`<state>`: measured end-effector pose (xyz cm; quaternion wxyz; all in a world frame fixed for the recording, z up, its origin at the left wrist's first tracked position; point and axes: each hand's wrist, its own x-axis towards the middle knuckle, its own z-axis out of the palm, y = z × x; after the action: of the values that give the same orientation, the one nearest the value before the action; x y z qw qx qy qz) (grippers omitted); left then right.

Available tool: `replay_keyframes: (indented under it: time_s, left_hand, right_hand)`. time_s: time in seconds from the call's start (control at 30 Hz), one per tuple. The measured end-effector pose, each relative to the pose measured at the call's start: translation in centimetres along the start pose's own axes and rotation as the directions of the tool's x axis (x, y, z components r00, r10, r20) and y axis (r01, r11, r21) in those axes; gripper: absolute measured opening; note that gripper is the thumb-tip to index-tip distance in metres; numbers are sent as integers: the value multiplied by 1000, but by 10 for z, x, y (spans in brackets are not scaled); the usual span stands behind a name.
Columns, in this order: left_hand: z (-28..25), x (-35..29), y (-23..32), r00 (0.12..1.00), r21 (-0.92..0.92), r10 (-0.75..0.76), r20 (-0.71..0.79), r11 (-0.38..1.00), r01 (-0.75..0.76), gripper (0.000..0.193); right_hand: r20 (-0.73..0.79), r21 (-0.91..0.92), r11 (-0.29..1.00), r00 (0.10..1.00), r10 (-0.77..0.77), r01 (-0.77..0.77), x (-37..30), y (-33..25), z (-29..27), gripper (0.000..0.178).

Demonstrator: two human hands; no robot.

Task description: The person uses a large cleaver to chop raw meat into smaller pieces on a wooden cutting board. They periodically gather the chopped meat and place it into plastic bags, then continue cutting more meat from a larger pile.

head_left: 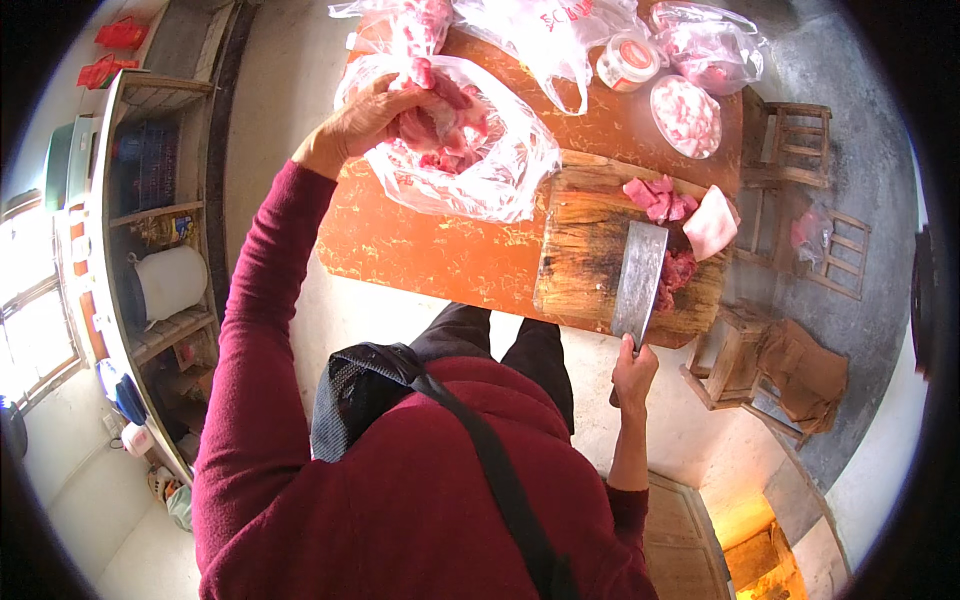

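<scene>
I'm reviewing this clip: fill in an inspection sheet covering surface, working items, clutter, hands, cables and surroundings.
Surface: reddish-orange table with worn, pale markings; wooden cutting board at its near right corner, darkly stained.
Working items: cleaver over the board; cut red meat and a pale slab beside it; open clear plastic bag holding raw meat.
Clutter: white plastic bag, round tub, bagged meat and a pale pink heap along the far side.
Hands: left hand grasps raw meat at the clear bag; right hand grips the cleaver's handle.
Cables: nothing seen.
Surroundings: wooden shelves left; wooden chairs right.
</scene>
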<state>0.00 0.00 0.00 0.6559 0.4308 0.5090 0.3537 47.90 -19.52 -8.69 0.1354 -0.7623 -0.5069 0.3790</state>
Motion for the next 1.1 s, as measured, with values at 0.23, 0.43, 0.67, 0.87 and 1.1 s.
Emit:
replay_keyframes:
  time_s: [0.23,0.43,0.67,0.87,1.1]
  left_hand:
    - [110,-16,-7,990,-450,-135,39,882,138,35]
    - [210,-1,-68,942,-677,-144,302,664,319,25]
    - [279,14,-113,923,-678,-170,345,635,370,40]
    - [291,12,-116,904,-637,-235,356,647,419,34]
    - [282,8,-136,920,-398,-317,228,832,386,29]
  right_hand:
    - [-43,63,983,984,-171,174,15,40,5,34]
    - [43,-43,992,992,-116,118,8,15,-33,35]
    - [153,202,979,988,-3,-28,2,40,-47,33]
    - [177,245,970,984,-32,-12,-4,47,-65,33]
    - [232,274,962,971,-64,-2,-4,44,-73,33]
